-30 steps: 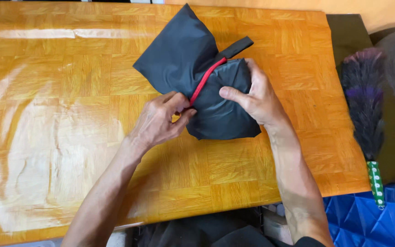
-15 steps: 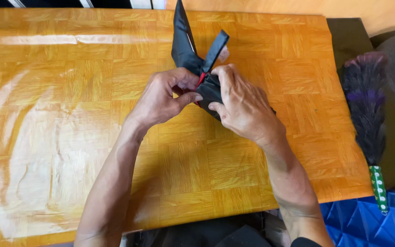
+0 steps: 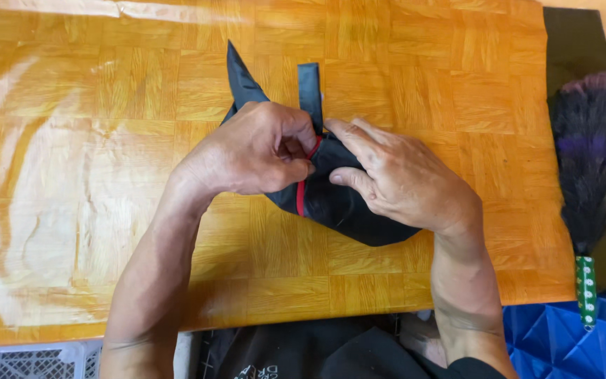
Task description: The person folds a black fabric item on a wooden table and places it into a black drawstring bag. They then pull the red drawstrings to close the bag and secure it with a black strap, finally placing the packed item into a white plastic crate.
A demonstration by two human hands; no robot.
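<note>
- A small black pouch of soft, matte woven fabric (image 3: 348, 210) lies near the middle of a wooden table with a glossy orange parquet top (image 3: 106, 175); its lower end is rounded and bulging.
- A thin red cord or piping (image 3: 301, 196) runs down the pouch's front and curves up between the two hands.
- From the top of the pouch a flat black fabric strap (image 3: 310, 88) stands straight up the table, squared at its tip, and beside it a pointed black fabric flap (image 3: 240, 81) tapers to a sharp corner.
- The left hand (image 3: 250, 151) is curled narrow over the pouch's upper left, its fingers bent in and pinching the fabric where the red cord shows.
- The right hand (image 3: 401, 179) lies across the pouch's right side, fingers fairly straight and close together, thumb and forefinger pressing the cloth at the base of the strap, just touching the left hand's fingertips.
- The table surface shows square blocks of alternating grain with broad pale glare on the left.
- Off the right edge lies a duster with fluffy dark purple-black feathers (image 3: 587, 161) and a slim green patterned handle (image 3: 586, 291).
- A blue quilted plastic sheet (image 3: 555, 337) shows at the lower right.
</note>
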